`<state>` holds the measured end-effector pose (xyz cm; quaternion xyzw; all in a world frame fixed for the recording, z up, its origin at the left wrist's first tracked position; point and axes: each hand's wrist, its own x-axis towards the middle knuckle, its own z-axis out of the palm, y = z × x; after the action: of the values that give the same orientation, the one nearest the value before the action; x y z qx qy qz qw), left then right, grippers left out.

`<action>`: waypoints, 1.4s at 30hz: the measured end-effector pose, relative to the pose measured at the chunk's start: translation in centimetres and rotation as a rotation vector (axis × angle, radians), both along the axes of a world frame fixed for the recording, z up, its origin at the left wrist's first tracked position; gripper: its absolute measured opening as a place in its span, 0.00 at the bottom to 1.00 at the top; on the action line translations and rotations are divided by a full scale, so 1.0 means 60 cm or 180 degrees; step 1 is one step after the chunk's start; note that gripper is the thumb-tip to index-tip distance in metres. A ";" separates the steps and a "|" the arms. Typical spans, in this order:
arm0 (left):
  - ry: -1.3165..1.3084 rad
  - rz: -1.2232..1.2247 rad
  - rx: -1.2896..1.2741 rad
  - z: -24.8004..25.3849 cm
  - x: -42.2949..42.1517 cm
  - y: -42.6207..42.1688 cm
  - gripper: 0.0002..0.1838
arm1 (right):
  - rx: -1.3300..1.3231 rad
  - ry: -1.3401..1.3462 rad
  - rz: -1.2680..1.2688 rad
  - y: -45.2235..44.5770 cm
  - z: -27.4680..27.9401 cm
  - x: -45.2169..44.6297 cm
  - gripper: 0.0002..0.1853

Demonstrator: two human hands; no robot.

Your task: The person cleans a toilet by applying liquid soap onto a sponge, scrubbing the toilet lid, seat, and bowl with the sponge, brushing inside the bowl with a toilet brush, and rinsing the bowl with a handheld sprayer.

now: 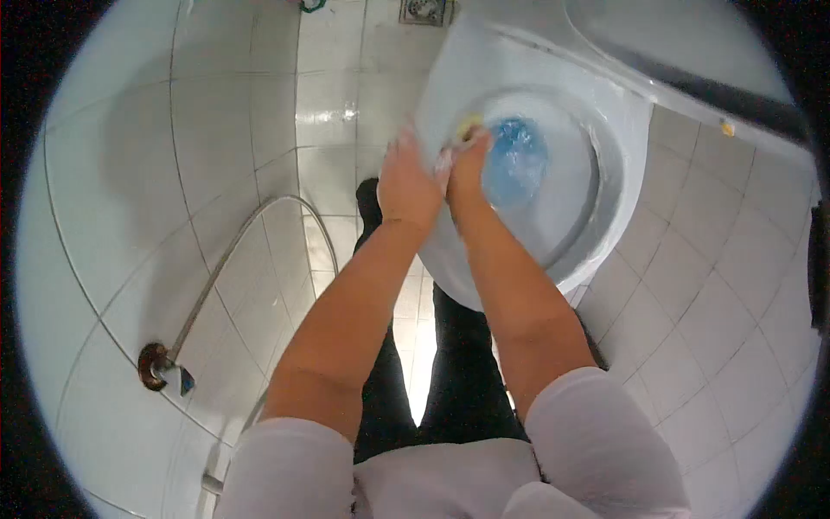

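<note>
My right hand (468, 166) is over the near left part of the toilet bowl's rim (618, 164), its fingers closed on a yellow sponge (469, 127) that shows only in part. White suds or wet shine lie on the fingers. Just left of it, my left hand (410, 186) hangs beside the bowl with fingers stretched out, somewhat smeared by motion, and nothing visible in it. The two hands are close together, and I cannot tell whether they touch. Blue water (516, 164) with foam sits in the bowl.
The toilet's raised lid and seat (692, 52) lean back at the upper right. A metal hose (233, 242) runs from a rusty wall valve (160, 368) on the left tiled wall. A floor drain (425, 10) lies at the top. A small yellow-orange bit (727, 129) is at the seat's edge.
</note>
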<state>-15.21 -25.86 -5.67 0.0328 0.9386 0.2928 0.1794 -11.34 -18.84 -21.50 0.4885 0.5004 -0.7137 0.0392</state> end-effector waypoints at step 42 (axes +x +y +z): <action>0.0471 0.0027 -0.0216 -0.003 0.007 0.002 0.34 | 0.1846 -0.0751 0.6495 0.230 0.240 0.166 0.24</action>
<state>-14.81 -25.74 -5.84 0.0443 0.9588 0.2583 0.1093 -1.36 -5.03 -7.11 -0.1047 0.8166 -0.1452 0.5487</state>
